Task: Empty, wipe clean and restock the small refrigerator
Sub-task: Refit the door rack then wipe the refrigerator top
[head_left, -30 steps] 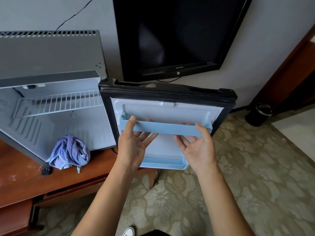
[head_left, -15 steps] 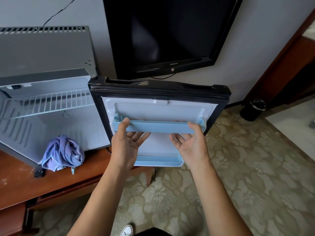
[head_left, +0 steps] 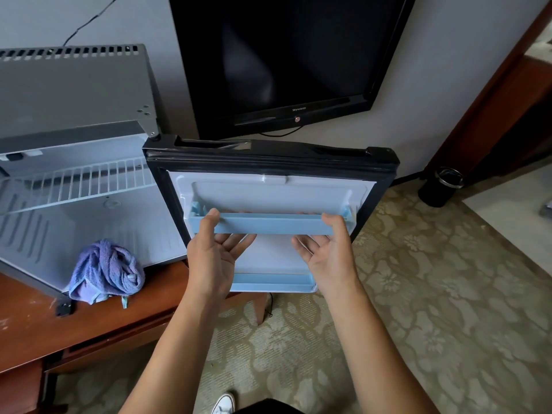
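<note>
Your left hand [head_left: 213, 249] and right hand [head_left: 325, 249], palms up, grip the ends of the pale blue plastic upper door rail [head_left: 268, 224], thumbs hooked over its front and fingers hidden behind it. The rail sits in its brackets on the white inner liner of the black-framed refrigerator door [head_left: 268, 180], swung wide open; a second pale blue rail [head_left: 268, 282] lines the door's bottom edge. This looks like the emptying or wiping stage, and your next move probably calls for an even two-handed lift or press at both ends. The small grey refrigerator [head_left: 74, 94] stands open on the reddish wooden desk [head_left: 44, 324], its white wire shelf [head_left: 74, 180] bare, a crumpled lilac towel [head_left: 106, 271] at its front edge.
</note>
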Demonstrator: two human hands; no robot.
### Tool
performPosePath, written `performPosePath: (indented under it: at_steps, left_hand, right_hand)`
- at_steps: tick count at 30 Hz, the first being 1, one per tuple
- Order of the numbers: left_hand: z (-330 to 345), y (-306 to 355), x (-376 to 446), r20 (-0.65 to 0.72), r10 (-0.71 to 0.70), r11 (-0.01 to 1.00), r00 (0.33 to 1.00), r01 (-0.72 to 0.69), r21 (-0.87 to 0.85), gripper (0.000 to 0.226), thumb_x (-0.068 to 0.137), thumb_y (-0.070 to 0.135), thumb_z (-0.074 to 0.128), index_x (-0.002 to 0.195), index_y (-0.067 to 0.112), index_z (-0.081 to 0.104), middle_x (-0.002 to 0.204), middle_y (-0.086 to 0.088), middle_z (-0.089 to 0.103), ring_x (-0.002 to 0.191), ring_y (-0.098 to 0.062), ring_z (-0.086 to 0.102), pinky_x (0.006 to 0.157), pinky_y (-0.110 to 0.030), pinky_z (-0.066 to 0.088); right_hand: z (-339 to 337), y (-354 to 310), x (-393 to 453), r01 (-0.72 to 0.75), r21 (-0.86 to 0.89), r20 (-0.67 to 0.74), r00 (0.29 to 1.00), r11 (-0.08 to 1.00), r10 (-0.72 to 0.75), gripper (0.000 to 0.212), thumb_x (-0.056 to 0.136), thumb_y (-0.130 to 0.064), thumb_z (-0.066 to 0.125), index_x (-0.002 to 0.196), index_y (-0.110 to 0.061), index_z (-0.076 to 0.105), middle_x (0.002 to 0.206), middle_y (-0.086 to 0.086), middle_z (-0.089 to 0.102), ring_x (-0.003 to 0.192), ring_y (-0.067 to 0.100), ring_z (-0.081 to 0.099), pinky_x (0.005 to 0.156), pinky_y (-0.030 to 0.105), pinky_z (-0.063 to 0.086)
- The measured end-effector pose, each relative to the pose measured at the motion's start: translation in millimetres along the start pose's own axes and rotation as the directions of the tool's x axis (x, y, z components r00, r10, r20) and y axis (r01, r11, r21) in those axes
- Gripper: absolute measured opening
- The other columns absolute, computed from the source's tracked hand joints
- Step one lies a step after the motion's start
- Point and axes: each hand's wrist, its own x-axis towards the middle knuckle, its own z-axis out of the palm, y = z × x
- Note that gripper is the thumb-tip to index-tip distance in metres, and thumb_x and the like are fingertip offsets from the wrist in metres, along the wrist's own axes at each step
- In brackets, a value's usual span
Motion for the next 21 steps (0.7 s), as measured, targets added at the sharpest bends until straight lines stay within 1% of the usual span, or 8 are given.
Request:
performPosePath:
  at_steps: [3, 5, 7, 11, 14, 16, 18, 21]
  left_hand:
    - [-5, 1, 0, -0.006, -0.008, 1.000, 1.000, 0.008, 0.016, 0.028, 0.102, 0.032, 0.057, 0.113, 0.008, 0.066, 0.104, -0.025, 0.069, 0.110, -0.041, 0.070, 0.085, -0.043, 0.062]
    - [-9, 2, 0, -0.006, -0.020, 1.000, 1.000, 0.021, 0.016, 0.028, 0.102, 0.032, 0.057, 0.113, 0.008, 0.066, 0.105, -0.027, 0.066, 0.111, -0.042, 0.069, 0.086, -0.043, 0.062]
    - [-10, 3, -1, 0.005, -0.027, 1.000, 1.000, 0.027, 0.012, 0.027, 0.102, 0.033, 0.057, 0.113, 0.010, 0.067, 0.107, -0.025, 0.069, 0.111, -0.040, 0.070, 0.088, -0.044, 0.061]
    - [-7, 3, -2, 0.023, -0.023, 0.999, 0.999, 0.023, 0.023, 0.024, 0.102, 0.033, 0.057, 0.110, 0.013, 0.067, 0.098, -0.018, 0.074, 0.109, -0.038, 0.071, 0.091, -0.046, 0.060]
    - [-4, 4, 0, 0.019, -0.023, 1.000, 1.000, 0.023, 0.019, 0.026, 0.102, 0.033, 0.059, 0.115, 0.012, 0.065, 0.100, -0.020, 0.074, 0.110, -0.040, 0.070, 0.092, -0.046, 0.060]
    - [-3, 5, 0, 0.038, -0.026, 1.000, 0.999, 0.025, 0.007, 0.027, 0.102, 0.033, 0.059, 0.118, 0.012, 0.064, 0.106, -0.022, 0.074, 0.110, -0.039, 0.070, 0.093, -0.046, 0.060]
    - [-2, 5, 0, 0.055, -0.028, 1.000, 0.998, 0.028, -0.003, 0.025, 0.103, 0.032, 0.058, 0.118, 0.013, 0.065, 0.110, -0.022, 0.074, 0.110, -0.038, 0.071, 0.096, -0.047, 0.058]
    - [0, 6, 3, 0.067, -0.035, 0.999, 0.997, 0.036, -0.013, 0.025, 0.103, 0.031, 0.058, 0.115, 0.011, 0.066, 0.112, -0.024, 0.073, 0.111, -0.038, 0.070, 0.098, -0.048, 0.057]
  right_hand:
    - [-6, 6, -7, 0.000, 0.025, 0.131, 0.991, 1.000, -0.004, 0.025, 0.092, -0.020, 0.060, 0.116, -0.013, 0.063, 0.118, 0.011, 0.072, 0.106, 0.028, 0.070, 0.097, 0.044, 0.056]
    - [-13, 9, -9, -0.013, 0.041, 0.211, 0.977, 0.999, 0.004, 0.029, 0.088, -0.021, 0.062, 0.116, -0.013, 0.059, 0.122, 0.010, 0.070, 0.118, 0.032, 0.067, 0.103, 0.051, 0.053]
    - [-16, 9, -8, -0.034, 0.047, 0.238, 0.971, 0.998, 0.021, 0.032, 0.084, -0.021, 0.063, 0.115, -0.014, 0.058, 0.122, 0.010, 0.069, 0.122, 0.035, 0.065, 0.104, 0.055, 0.050]
    - [-11, 2, -5, -0.067, 0.014, 0.182, 0.981, 0.998, 0.063, 0.038, 0.077, -0.024, 0.067, 0.114, -0.014, 0.061, 0.123, 0.011, 0.070, 0.112, 0.032, 0.069, 0.100, 0.051, 0.054]
    - [-5, -3, -4, -0.068, 0.022, 0.119, 0.991, 0.997, 0.065, 0.031, 0.081, -0.024, 0.069, 0.109, -0.013, 0.065, 0.119, 0.014, 0.072, 0.108, 0.031, 0.072, 0.091, 0.044, 0.058]
    - [-1, -4, -4, -0.042, 0.029, 0.104, 0.994, 0.999, 0.039, 0.027, 0.089, -0.022, 0.066, 0.114, -0.013, 0.066, 0.119, 0.015, 0.072, 0.111, 0.030, 0.071, 0.093, 0.043, 0.057]
    - [2, -6, -4, -0.016, 0.033, 0.104, 0.995, 0.999, 0.012, 0.030, 0.092, -0.022, 0.064, 0.120, -0.012, 0.065, 0.120, 0.015, 0.072, 0.113, 0.030, 0.070, 0.097, 0.043, 0.055]
    - [2, -10, -4, -0.012, 0.042, 0.096, 0.995, 0.999, 0.008, 0.025, 0.093, -0.021, 0.065, 0.117, -0.011, 0.067, 0.118, 0.017, 0.073, 0.110, 0.029, 0.070, 0.096, 0.041, 0.055]
